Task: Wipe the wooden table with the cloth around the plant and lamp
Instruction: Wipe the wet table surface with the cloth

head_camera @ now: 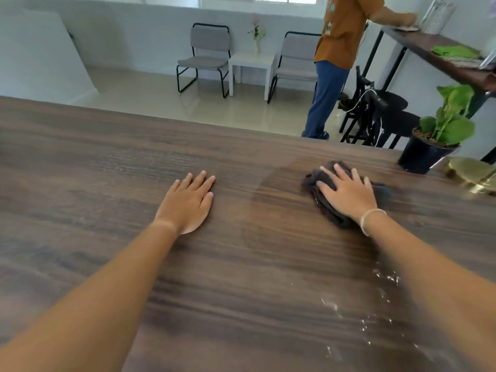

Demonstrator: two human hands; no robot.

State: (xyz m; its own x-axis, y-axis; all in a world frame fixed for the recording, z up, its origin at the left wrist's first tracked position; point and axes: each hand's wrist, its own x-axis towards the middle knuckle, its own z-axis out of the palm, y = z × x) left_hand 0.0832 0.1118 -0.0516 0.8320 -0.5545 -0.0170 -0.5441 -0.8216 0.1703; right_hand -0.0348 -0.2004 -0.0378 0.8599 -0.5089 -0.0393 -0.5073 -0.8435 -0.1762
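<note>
The wooden table (112,167) is filling the view, its grain running left to right, with white specks (386,277) lying near the right forearm. The left hand (188,201) is lying flat and empty on the table, fingers spread; the right hand (347,193) is pressing flat on the dark cloth (326,204), gripping nothing. The cloth is bunched, its long axis running from the near side toward far-left, sitting left of the plant (440,130) and the brass lamp base (472,170).

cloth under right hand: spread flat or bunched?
Bunched. The cloth sits in thick dark folds under the right hand, not spread flat.
</note>
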